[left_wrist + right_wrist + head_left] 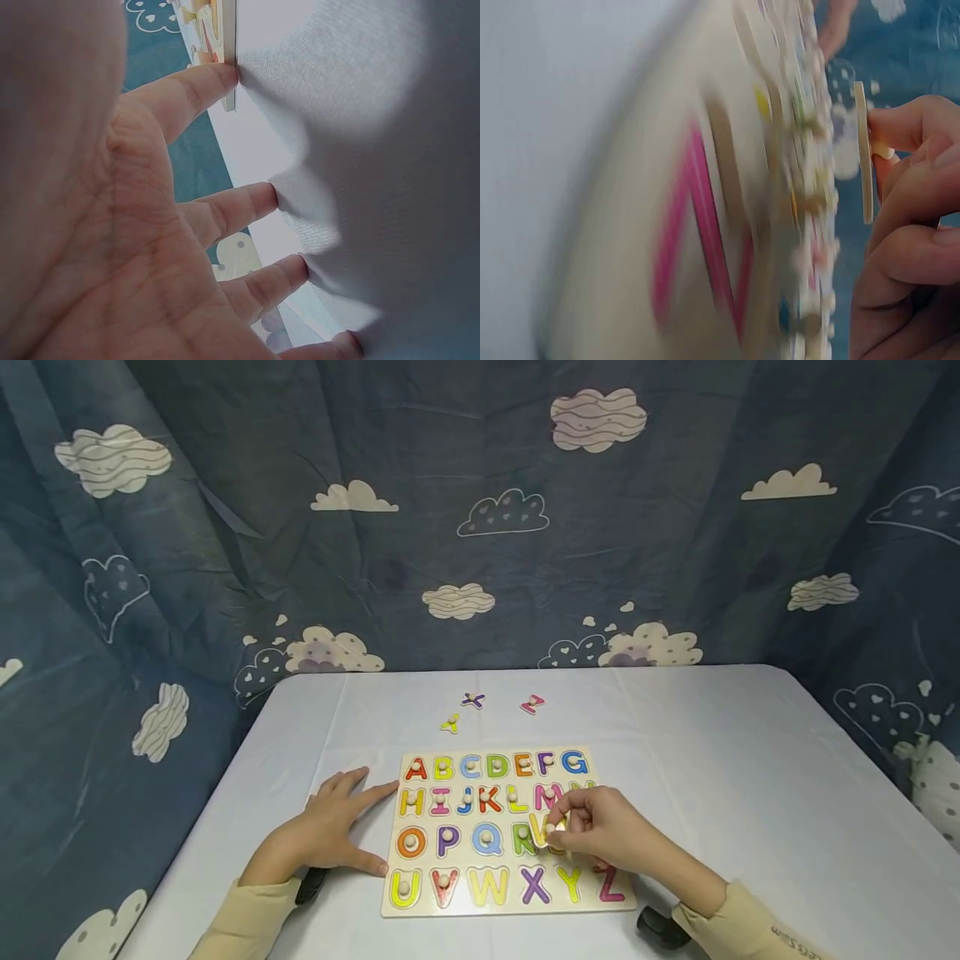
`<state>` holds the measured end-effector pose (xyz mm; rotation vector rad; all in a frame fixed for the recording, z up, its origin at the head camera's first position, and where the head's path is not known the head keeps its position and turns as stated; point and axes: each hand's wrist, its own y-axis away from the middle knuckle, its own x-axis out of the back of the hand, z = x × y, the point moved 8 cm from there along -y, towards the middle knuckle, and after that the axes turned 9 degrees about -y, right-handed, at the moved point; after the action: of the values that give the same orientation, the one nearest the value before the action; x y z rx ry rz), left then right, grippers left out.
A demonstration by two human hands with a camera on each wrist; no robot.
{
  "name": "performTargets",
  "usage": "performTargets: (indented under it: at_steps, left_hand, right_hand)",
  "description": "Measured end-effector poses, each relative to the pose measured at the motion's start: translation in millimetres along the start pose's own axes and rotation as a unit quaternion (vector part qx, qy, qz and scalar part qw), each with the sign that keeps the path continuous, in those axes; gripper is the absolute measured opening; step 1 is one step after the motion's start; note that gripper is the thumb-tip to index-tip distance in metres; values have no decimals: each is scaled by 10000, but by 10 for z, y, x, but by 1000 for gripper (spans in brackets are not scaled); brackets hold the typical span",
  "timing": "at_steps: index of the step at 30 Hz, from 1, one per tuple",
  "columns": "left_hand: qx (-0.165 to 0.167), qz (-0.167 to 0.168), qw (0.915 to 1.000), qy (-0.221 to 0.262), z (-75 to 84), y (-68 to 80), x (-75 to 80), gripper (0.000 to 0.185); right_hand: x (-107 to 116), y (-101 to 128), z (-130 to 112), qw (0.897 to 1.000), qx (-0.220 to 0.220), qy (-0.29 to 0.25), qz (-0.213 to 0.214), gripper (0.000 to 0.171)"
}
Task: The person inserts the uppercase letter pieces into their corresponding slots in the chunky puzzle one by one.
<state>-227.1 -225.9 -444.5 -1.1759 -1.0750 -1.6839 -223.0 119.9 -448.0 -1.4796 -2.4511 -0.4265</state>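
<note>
My right hand (607,835) pinches a yellow letter piece (540,828) by its peg, fingers (911,124) curled round it, held just above the board's (507,835) third row, beside the R. Which letter it is I cannot tell. My left hand (330,831) lies flat on the bench (750,793), fingers (199,86) straight and spread, forefinger tip touching the board's left edge. Three loose letters sit beyond the board: X (472,699), Z (532,703), Y (450,722).

Soft even light; wrist views blurred, perhaps by motion.
</note>
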Motion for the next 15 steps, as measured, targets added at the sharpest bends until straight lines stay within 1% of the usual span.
performTargets:
  at_steps: [8, 15]
  left_hand:
    - [57, -36, 10000, -54, -2, 0, 0, 119]
    - [15, -20, 10000, -64, -10, -4, -7, 119]
  right_hand:
    - [-493, 36, -134, 9986, 89, -249, -460, 15]
    - [-764, 15, -181, 9973, 168, -338, -628, 14]
